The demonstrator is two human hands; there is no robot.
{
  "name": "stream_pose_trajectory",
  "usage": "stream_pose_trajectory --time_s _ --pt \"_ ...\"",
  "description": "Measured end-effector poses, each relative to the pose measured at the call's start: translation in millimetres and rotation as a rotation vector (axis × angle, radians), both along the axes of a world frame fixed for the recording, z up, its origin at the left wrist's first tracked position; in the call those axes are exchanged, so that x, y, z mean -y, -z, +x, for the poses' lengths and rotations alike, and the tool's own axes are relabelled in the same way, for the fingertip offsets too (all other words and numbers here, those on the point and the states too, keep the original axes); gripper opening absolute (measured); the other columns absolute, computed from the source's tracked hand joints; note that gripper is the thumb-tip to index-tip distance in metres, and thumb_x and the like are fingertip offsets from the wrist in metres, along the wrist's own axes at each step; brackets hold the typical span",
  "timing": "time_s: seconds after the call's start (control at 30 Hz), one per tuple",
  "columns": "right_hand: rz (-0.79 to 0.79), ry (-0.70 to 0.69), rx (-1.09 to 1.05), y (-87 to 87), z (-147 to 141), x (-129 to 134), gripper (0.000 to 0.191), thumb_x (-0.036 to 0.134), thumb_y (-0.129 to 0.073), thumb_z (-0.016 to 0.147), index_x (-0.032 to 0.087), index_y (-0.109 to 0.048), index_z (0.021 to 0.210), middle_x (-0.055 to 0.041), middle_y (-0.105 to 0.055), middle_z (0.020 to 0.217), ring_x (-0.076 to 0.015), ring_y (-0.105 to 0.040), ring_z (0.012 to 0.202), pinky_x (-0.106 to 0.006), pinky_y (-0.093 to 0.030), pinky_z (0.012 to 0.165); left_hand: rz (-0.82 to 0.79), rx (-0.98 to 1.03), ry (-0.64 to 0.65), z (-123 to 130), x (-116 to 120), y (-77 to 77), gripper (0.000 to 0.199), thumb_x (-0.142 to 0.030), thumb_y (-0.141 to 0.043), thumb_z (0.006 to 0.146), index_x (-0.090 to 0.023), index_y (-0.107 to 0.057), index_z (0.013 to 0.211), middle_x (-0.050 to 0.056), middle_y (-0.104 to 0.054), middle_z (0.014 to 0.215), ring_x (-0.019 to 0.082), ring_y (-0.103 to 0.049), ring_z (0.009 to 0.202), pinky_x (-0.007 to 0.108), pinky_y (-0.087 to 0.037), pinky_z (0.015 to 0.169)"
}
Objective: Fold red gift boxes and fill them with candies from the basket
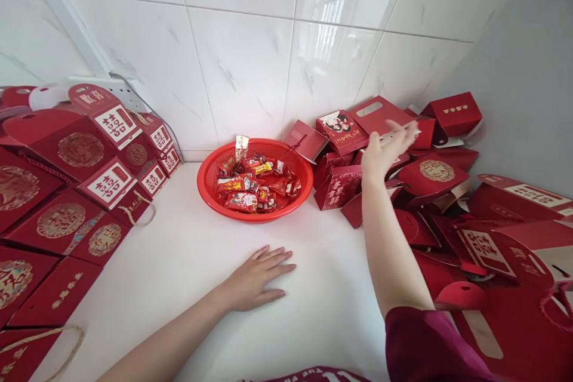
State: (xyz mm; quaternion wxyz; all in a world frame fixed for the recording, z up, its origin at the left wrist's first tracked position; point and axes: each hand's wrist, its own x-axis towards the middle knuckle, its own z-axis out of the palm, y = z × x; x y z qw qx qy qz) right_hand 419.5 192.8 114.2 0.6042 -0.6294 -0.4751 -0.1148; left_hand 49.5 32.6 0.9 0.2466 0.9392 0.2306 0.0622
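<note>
My left hand (256, 280) lies palm down on the white tabletop (313, 310), fingers apart, holding nothing. Beyond it stands a red plastic basket (206, 191) with several wrapped candies (239, 184) inside. My right hand (387, 150) reaches out over the pile of red gift boxes on the right, its fingers stretched out and slightly blurred, with nothing visible in it. Closest to that hand are a large red box with a cut-out handle (378, 112) and a box with a printed couple (342, 131). Whether the fingertips touch a box, I cannot tell.
Stacked red gift boxes (62, 221) with gold emblems and rope handles fill the left side. More boxes (487, 250) lie heaped at the right. A tiled wall (242, 65) rises behind, with a power strip (128, 95) and cable at the left.
</note>
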Motion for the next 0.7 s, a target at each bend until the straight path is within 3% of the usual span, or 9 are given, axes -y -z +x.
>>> stream_pose_trajectory --time_s 0.07,0.13,0.23,0.3,0.37,0.43,0.53,0.63,0.7 --pt "-0.099 -0.075 0.164 1.7 -27 3 0.031 0.025 -0.044 0.091 0.018 -0.067 0.111 -0.0133 -0.037 0.154 -0.0278 -0.028 0.147 -0.054 -0.022 0.119 -0.012 -0.021 0.000 1 0 -0.4 0.060 -0.045 -0.053 0.096 -0.036 -0.034 0.152 0.002 -0.031 0.161 0.026 -0.029 0.150 0.047 -0.018 0.125" --pt "-0.313 -0.172 0.309 2.1 -50 -1 0.026 0.023 -0.048 0.091 0.017 -0.072 0.097 -0.0128 -0.039 0.155 -0.0303 -0.031 0.146 -0.057 -0.022 0.118 -0.024 -0.046 -0.004 1 1 -1.1 0.060 -0.046 -0.053 0.096 -0.036 -0.033 0.152 0.002 -0.030 0.162 0.026 -0.027 0.150 0.048 -0.017 0.125" --pt "-0.537 -0.225 0.377 1.9 -70 -16 0.029 0.017 -0.046 0.091 0.013 -0.069 0.108 -0.0161 -0.037 0.156 -0.0345 -0.026 0.148 -0.071 -0.009 0.115 -0.027 -0.039 -0.007 1 1 -1.9 0.060 -0.047 -0.053 0.096 -0.036 -0.034 0.151 0.002 -0.030 0.162 0.026 -0.028 0.150 0.048 -0.017 0.125" --pt "-0.565 -0.279 0.391 0.0 -76 -24 0.037 0.015 -0.043 0.092 0.010 -0.061 0.125 -0.0186 -0.041 0.153 -0.0327 -0.031 0.146 -0.070 -0.012 0.116 -0.023 -0.018 -0.001 1 1 -1.3 0.060 -0.047 -0.054 0.095 -0.036 -0.035 0.151 0.002 -0.032 0.161 0.026 -0.028 0.150 0.047 -0.017 0.125" --pt "-0.503 -0.358 0.410 -4.8 -81 -22 0.043 0.017 -0.041 0.095 0.010 -0.053 0.136 -0.0184 -0.042 0.152 -0.0274 -0.036 0.144 -0.057 -0.023 0.119 -0.022 -0.012 0.005 1 1 0.5 0.061 -0.047 -0.054 0.095 -0.035 -0.035 0.151 0.003 -0.032 0.161 0.026 -0.028 0.150 0.047 -0.017 0.124" --pt "-0.324 -0.455 0.420 -13.2 -86 -9 0.044 0.022 -0.041 0.098 0.012 -0.050 0.139 -0.0164 -0.042 0.152 -0.0230 -0.037 0.143 -0.045 -0.031 0.119 -0.023 -0.013 0.005 1 2 2.2 0.061 -0.047 -0.054 0.095 -0.034 -0.035 0.151 0.003 -0.032 0.161 0.027 -0.029 0.150 0.049 -0.018 0.124" --pt "-0.021 -0.594 0.322 -30.8 -96 32 0.040 0.033 -0.048 0.099 0.018 -0.056 0.135 -0.0137 -0.050 0.143 -0.0239 -0.045 0.137 -0.042 -0.044 0.110 -0.035 0.021 -0.012 2 3 -2.6 0.054 -0.044 -0.055 0.095 -0.030 -0.045 0.146 0.007 -0.039 0.158 0.028 -0.034 0.147 0.051 -0.020 0.123" --pt "0.029 -0.718 0.146 -47.5 -103 84 0.028 0.033 -0.057 0.096 0.022 -0.070 0.118 -0.0092 -0.064 0.124 -0.0229 -0.060 0.120 -0.037 -0.053 0.097 -0.195 0.044 -0.028 -1 2 -24.7 0.042 -0.043 -0.054 0.095 -0.026 -0.060 0.133 0.009 -0.057 0.143 0.026 -0.051 0.135 0.043 -0.034 0.117" --pt "-0.073 -0.883 0.063 -52.8 -105 116 0.021 0.032 -0.065 0.092 0.024 -0.075 0.108 -0.0060 -0.070 0.112 -0.0207 -0.066 0.107 -0.035 -0.055 0.093 -0.384 0.020 -0.041 -11 -1 -46.6 0.040 -0.045 -0.053 0.095 -0.025 -0.064 0.128 0.008 -0.067 0.130 0.023 -0.063 0.119 0.034 -0.047 0.104"
